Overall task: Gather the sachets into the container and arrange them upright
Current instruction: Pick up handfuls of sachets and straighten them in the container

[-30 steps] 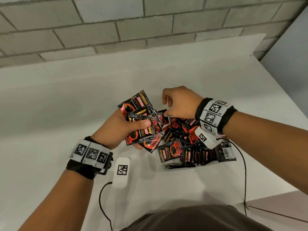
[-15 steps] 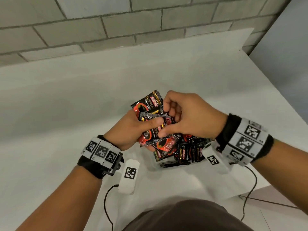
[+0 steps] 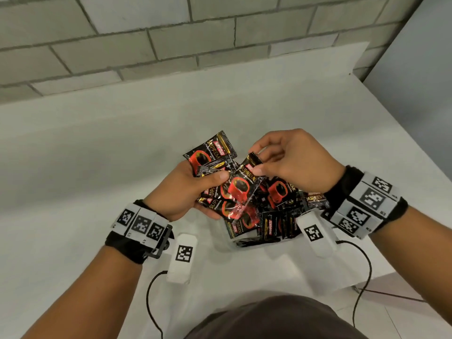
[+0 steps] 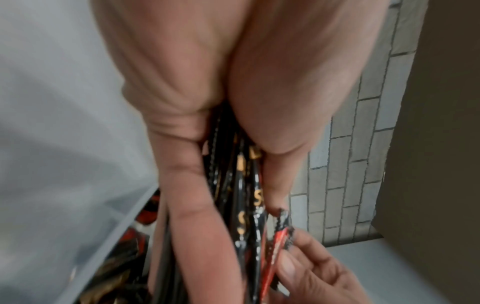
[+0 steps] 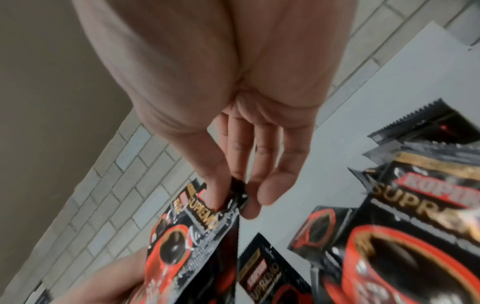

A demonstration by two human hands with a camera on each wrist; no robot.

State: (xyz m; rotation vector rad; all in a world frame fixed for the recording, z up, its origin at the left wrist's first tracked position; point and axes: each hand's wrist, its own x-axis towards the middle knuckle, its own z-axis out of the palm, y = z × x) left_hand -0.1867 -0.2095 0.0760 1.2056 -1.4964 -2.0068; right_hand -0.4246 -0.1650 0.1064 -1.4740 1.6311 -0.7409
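Observation:
My left hand point(image 3: 213, 185) grips a fanned stack of black and red coffee sachets point(image 3: 210, 152), thumb pressed on top. Across that stack lies one more sachet point(image 3: 241, 188), and my right hand point(image 3: 255, 162) pinches its top corner between thumb and forefinger. Just below both hands stands the clear container point(image 3: 227, 243), with several sachets point(image 3: 278, 192) lying jumbled in it. The left wrist view shows the stack point(image 4: 241, 205) edge-on between thumb and fingers, above the container rim point(image 4: 130, 214). The right wrist view shows the pinched sachet point(image 5: 197, 236) and the container's sachets point(image 5: 405, 246).
The white table point(image 3: 122, 155) runs back to a grey brick wall point(image 3: 171, 33), and its right edge point(image 3: 401, 123) drops off beside a grey panel. White tagged modules point(image 3: 183, 255) point(image 3: 315, 233) with black cables hang under both wrists near the table's front edge.
My right hand has come over from the container to the left hand's stack and now pinches a sachet laid on it. The left hand still grips its stack.

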